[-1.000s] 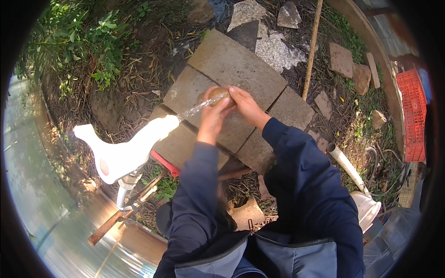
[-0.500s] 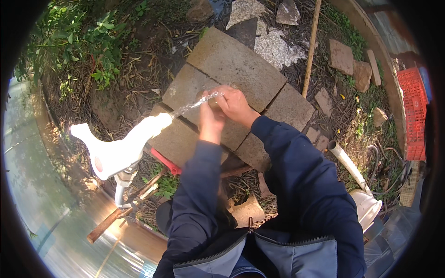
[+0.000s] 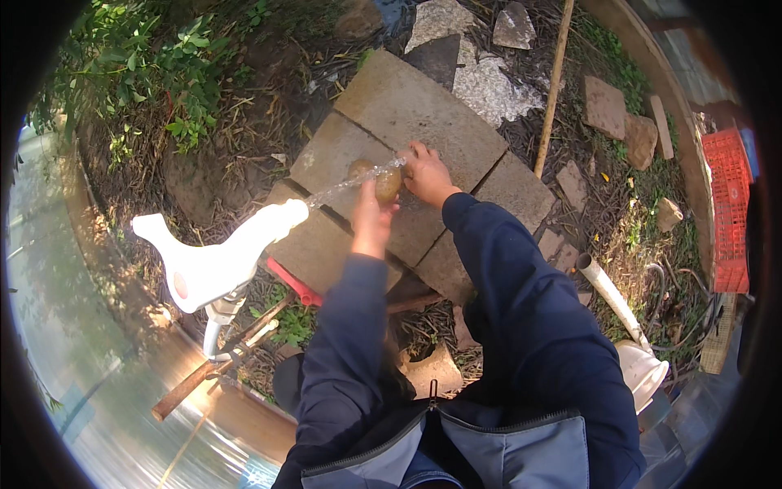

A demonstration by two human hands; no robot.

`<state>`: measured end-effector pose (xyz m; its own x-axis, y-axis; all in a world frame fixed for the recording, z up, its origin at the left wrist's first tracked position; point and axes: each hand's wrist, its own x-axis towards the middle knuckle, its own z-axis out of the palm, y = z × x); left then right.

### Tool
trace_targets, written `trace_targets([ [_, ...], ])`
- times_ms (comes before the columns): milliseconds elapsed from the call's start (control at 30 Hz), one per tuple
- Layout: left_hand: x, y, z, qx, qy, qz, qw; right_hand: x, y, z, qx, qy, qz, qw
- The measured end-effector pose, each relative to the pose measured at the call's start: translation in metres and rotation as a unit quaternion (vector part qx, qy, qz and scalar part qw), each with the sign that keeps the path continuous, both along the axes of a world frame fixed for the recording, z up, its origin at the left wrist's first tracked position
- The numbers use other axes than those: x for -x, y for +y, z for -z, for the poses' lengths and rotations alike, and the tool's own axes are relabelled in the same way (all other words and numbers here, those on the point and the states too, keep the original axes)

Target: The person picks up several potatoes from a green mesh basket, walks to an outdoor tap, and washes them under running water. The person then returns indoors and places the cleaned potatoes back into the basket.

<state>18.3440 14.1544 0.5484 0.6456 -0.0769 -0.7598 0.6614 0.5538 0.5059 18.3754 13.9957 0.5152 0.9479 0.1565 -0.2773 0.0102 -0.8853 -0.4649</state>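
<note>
My left hand [image 3: 372,222] is curled round a brown potato [image 3: 389,185], its thumb along the near left side. Another rounded brown thing [image 3: 358,169], like a second potato, shows just beyond the thumb; whether the hand also holds it I cannot tell. At the potato's right edge, my right hand [image 3: 429,174] has its fingers bent in against it. From the white tap [image 3: 216,261] on the left, a stream of water [image 3: 346,186] shoots across to the potato and the right fingertips. Both hands are above wet paving slabs [image 3: 419,106].
A red tool handle [image 3: 292,284] lies below the tap spout. Wooden sticks [image 3: 204,379] cross near the tap's pipe. To the right are a long pole [image 3: 554,94], loose stones [image 3: 604,107], a pipe [image 3: 612,296], a white bucket [image 3: 642,371] and a red crate [image 3: 727,212].
My right hand has drawn off to the right and opened away from the left hand. The potato, mostly covered before, now shows in the left hand. Water still runs.
</note>
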Motion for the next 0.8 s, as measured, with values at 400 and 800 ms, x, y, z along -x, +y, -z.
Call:
trace_targets([
  [400,0.029,-0.049,0.028,-0.413,-0.226,0.271,0.839,-0.041,0.004,-0.063,-0.648,0.289,0.321,0.627],
  [800,-0.010,-0.038,-0.020,0.029,-0.212,-0.242,0.946,-0.027,0.036,-0.067,-0.542,0.282,0.463,0.642],
])
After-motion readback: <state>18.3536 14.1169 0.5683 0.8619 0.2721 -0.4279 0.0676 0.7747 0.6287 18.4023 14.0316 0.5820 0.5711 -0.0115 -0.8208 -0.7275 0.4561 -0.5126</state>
